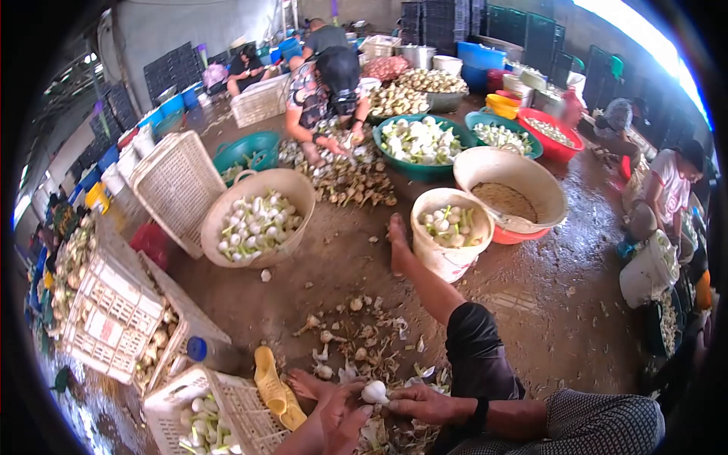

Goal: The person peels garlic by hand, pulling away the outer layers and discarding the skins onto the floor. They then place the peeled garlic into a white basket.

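Observation:
Low at the front, a white garlic bulb (374, 392) with a short stem sits between my two hands. My right hand (426, 403), a dark band at its wrist, pinches the bulb at its stem side. Closed against the bulb's other side are the curled fingers of my left hand (339, 418); its palm side is partly hidden. Below and ahead of my hands, loose garlic bulbs (361, 353) lie on the floor among papery peelings (398, 326). A yellow slipper (274, 388) lies left of my hands, near my bare foot.
A crate (241, 406) with trimmed garlic stands at lower left, beside a blue-capped jar (199, 349). Ahead are a beige basket (303, 199) of bulbs, a white bucket (455, 254) and a green tub (413, 168). Another person (322, 83) bends over a garlic pile; others sit at right.

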`<state>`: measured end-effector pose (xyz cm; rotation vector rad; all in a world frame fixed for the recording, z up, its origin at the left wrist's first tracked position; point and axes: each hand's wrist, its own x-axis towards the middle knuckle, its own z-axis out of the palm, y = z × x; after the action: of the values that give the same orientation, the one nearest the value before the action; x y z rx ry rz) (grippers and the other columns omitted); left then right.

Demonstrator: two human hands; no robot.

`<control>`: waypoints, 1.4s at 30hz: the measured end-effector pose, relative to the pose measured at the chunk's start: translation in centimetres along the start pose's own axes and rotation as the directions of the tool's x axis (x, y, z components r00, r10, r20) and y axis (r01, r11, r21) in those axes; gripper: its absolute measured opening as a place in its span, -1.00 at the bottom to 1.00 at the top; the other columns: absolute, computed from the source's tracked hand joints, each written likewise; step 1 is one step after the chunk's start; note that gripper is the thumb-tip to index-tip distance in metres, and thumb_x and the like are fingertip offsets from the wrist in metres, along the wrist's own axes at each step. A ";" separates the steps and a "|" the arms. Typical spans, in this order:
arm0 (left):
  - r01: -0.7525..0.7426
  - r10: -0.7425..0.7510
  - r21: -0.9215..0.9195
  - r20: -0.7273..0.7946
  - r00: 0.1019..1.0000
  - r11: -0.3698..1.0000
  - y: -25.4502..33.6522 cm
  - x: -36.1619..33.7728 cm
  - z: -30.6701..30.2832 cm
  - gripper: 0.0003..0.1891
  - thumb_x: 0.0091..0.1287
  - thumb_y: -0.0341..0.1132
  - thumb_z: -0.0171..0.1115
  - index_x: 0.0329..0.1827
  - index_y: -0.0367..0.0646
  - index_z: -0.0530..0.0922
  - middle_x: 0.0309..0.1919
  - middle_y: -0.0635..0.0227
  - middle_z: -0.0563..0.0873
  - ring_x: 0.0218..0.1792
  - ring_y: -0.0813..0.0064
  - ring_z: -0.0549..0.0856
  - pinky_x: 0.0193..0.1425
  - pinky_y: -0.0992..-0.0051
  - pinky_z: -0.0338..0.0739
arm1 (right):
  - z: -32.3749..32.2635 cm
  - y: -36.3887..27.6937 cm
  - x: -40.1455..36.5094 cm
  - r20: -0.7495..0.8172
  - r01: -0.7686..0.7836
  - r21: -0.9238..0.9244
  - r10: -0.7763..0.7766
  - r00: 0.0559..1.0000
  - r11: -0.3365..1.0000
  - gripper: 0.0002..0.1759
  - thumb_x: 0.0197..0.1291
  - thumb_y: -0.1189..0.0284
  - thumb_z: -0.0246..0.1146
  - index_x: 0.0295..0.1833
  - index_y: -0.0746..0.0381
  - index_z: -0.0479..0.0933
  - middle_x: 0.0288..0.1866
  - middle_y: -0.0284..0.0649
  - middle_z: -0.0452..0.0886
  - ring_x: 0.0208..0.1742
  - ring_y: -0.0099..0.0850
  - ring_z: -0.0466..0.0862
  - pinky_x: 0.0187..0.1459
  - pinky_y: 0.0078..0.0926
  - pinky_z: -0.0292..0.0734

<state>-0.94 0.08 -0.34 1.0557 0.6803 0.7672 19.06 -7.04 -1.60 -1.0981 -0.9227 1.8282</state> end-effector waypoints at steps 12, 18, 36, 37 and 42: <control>-0.017 0.013 0.282 0.016 1.000 0.959 4.5 -1.0 1.6 -0.61 0.28 -0.45 0.20 0.20 -0.27 0.54 -0.03 0.37 0.62 -0.12 0.51 0.57 0.00 0.54 0.46 | -14.5 -17.4 0.7 -0.540 0.212 -0.352 -0.383 0.749 0.911 -0.46 0.41 0.05 0.00 0.09 0.34 0.54 -0.24 -0.23 0.71 -0.38 -0.56 0.64 -0.36 -0.55 0.60; 0.162 -0.159 0.267 -0.032 0.987 0.950 2.5 -0.7 0.5 -0.66 0.29 -0.52 0.16 0.15 -0.30 0.53 -0.01 0.27 0.67 0.02 0.55 0.62 0.13 0.54 0.49 | -11.3 -7.4 4.0 -0.205 -0.100 -0.542 -0.015 0.979 0.835 -0.60 0.39 0.22 0.16 0.05 0.36 0.59 -0.21 -0.25 0.73 -0.35 -0.56 0.67 -0.35 -0.55 0.61; 0.127 -0.126 0.016 -0.058 0.990 0.992 3.0 -0.4 0.2 -0.67 0.37 -0.37 0.17 0.16 -0.30 0.56 0.04 0.21 0.66 0.09 0.40 0.64 0.22 0.43 0.48 | -10.7 10.1 22.4 -0.241 -0.140 -0.898 -0.200 0.950 0.417 -0.71 0.13 0.31 0.22 -0.14 0.31 0.51 -0.25 0.15 0.61 -0.11 0.10 0.63 -0.10 0.00 0.53; 0.135 -0.134 0.011 -0.070 0.988 0.991 3.1 -0.2 0.0 -0.67 0.37 -0.37 0.17 0.16 -0.30 0.56 0.04 0.21 0.66 0.09 0.40 0.64 0.22 0.43 0.48 | -10.9 10.8 23.2 -0.238 -0.165 -0.937 -0.216 0.947 0.308 -0.67 0.13 0.30 0.23 -0.07 0.30 0.48 -0.21 0.13 0.61 -0.09 0.08 0.63 -0.08 -0.01 0.53; 0.157 -0.144 0.152 -0.092 0.985 0.976 3.4 0.0 -0.1 -0.68 0.37 -0.39 0.15 0.15 -0.25 0.58 0.03 0.17 0.68 0.07 0.34 0.65 0.19 0.41 0.51 | -11.0 11.6 24.7 -0.092 -0.042 -0.986 -0.319 0.943 0.160 -0.74 0.07 0.30 0.25 -0.28 0.27 0.42 -0.37 0.08 0.56 -0.19 0.07 0.62 -0.16 0.03 0.51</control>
<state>-1.73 1.14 2.77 1.1078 0.8920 0.6344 18.54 12.15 -23.94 -1.8738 -2.0827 0.6044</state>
